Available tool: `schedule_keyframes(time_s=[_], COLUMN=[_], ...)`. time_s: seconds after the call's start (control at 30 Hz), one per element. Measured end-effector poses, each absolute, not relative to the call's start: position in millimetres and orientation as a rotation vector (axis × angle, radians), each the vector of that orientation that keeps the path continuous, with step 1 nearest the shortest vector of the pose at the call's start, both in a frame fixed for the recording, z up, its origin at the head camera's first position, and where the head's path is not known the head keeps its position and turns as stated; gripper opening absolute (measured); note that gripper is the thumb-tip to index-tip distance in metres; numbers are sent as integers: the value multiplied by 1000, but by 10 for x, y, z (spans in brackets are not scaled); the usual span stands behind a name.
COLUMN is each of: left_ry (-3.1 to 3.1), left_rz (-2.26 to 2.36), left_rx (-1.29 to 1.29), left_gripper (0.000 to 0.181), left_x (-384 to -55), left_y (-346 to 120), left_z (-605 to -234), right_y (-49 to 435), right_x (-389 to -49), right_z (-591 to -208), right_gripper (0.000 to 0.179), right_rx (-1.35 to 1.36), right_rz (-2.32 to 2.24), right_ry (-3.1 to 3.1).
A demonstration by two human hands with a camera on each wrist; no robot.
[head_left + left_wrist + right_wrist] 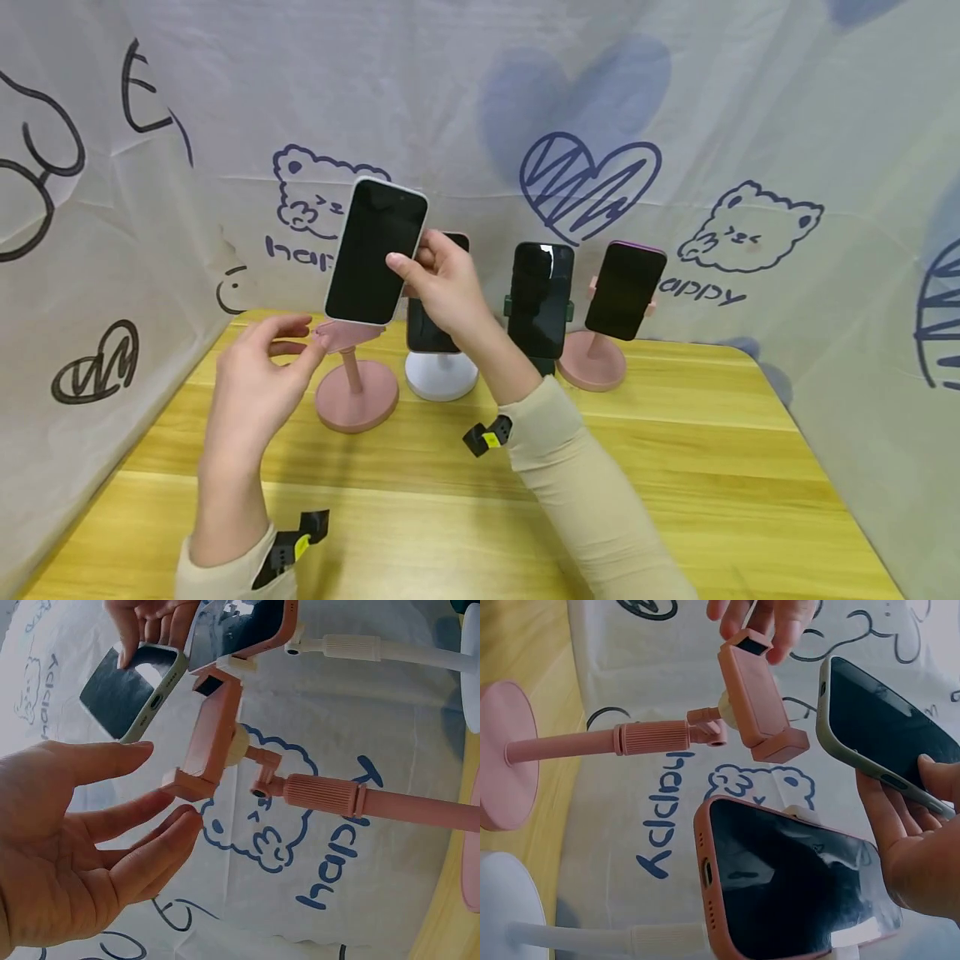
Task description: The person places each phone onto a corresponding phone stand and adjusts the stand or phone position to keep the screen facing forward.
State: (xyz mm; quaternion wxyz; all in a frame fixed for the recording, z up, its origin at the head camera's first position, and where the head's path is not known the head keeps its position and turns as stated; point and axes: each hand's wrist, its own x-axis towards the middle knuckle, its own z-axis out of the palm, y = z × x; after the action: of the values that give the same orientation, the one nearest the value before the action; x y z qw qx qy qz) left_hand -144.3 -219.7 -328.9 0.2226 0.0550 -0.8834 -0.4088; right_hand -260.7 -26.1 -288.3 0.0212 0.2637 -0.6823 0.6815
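Note:
My right hand (450, 283) grips a smartphone (377, 250) in a pale case by its right edge, thumb on the dark screen and fingers behind. The phone is raised and tilted above a pink phone stand (357, 397). In the right wrist view this stand's clamp (757, 694) holds no phone, and the held phone (892, 735) is apart from it. My left hand (262, 375) is at the clamp's left end. In the left wrist view its fingertips (189, 817) are right at the clamp's end (187, 784), with the thumb stretched out beside it.
Close on the right, a white stand (441, 379) bears a phone in an orange-pink case (709, 885). Farther right are a phone (540, 300) on a dark green stand and another phone (626, 292) on a pink stand (592, 362). A printed cloth (450, 108) hangs behind the wooden table (420, 517).

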Motion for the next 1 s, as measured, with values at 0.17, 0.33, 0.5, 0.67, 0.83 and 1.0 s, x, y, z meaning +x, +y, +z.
schedule_keyframes(time_s=[0.17, 0.33, 0.5, 0.67, 0.83, 1.0], left_ry=[-2454, -2403, -2378, -2351, -2339, -2346], left_rz=[-1127, -1129, -1133, -1159, -1189, -1235], left_rx=[150, 161, 174, 201, 244, 265], left_gripper=[41, 34, 32, 30, 32, 37], left_x=[-1512, -1532, -1537, -1549, -1566, -1594], left_y=[-2211, -2217, -2212, -2206, -2213, -2235], left_z=[-3336, -3357, -3358, -3364, -3370, -3393], right_y=[-376, -472, -536, -561, -561, -581], right_x=[-2671, -2675, -2673, -2692, -2702, -2692], right_z=[-2874, -2889, -2886, -2904, -2946, -3003], right_gripper=[20, 19, 22, 22, 21, 27], right_rx=[849, 863, 859, 859, 865, 864], right_rz=[2087, 2141, 2119, 2101, 2136, 2162], right_ry=[-2165, -2151, -2163, -2220, -2251, -2256])
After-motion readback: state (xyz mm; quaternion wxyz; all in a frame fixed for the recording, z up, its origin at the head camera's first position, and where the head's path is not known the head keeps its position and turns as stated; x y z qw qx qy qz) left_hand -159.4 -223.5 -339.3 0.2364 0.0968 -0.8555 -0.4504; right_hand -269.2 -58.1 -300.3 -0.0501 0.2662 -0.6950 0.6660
